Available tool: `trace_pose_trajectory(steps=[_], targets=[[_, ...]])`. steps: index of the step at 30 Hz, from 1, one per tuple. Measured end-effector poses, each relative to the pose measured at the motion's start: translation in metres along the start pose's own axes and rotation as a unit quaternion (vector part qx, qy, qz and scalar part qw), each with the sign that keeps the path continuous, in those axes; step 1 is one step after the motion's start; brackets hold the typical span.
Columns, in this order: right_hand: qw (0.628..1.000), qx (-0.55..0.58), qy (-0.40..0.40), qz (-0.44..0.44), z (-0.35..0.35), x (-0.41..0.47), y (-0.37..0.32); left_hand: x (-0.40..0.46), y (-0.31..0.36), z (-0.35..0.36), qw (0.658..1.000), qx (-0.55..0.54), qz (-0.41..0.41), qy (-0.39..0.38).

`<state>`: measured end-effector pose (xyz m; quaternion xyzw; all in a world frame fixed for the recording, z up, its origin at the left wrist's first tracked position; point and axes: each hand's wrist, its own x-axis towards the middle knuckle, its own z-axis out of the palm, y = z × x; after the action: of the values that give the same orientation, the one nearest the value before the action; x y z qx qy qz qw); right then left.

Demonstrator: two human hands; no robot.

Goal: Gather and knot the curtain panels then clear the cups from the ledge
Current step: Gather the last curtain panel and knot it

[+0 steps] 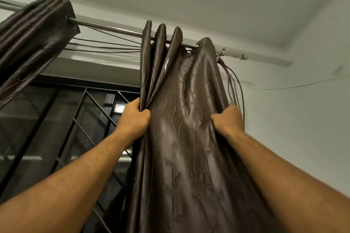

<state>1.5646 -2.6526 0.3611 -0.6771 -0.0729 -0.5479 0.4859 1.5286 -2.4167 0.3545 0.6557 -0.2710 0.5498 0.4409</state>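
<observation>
While both arms reach up, the left hand (132, 119) and right hand (228, 120) each clench fingers round opposite edges of the brown curtain panel (185, 119), stretched between them, evidently to bunch it for knotting. No cups visible.

no readable text, labels, brands or numbers anywhere in view

The left hand (133, 119) grips the pleated edge of the brown curtain panel (181, 111); the right hand (228, 119) grips its opposite edge. Above both grips, the panel hangs from the metal rod (117, 29).
</observation>
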Motion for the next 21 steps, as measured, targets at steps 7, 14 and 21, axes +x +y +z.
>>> trace_pose_trajectory(steps=[7,14,21], targets=[[0.976,-0.03,-0.125,-0.176,0.066,-0.033,-0.063,-0.007,0.001,-0.02,0.999,-0.02,-0.049,-0.005],[0.946,0.042,-0.182,-0.264,0.136,-0.081,-0.142,-0.004,-0.002,-0.057,0.987,-0.074,-0.083,0.115],[0.882,0.309,-0.262,-0.239,0.136,-0.082,-0.143,-0.015,-0.008,-0.072,0.974,-0.116,-0.127,0.149]])
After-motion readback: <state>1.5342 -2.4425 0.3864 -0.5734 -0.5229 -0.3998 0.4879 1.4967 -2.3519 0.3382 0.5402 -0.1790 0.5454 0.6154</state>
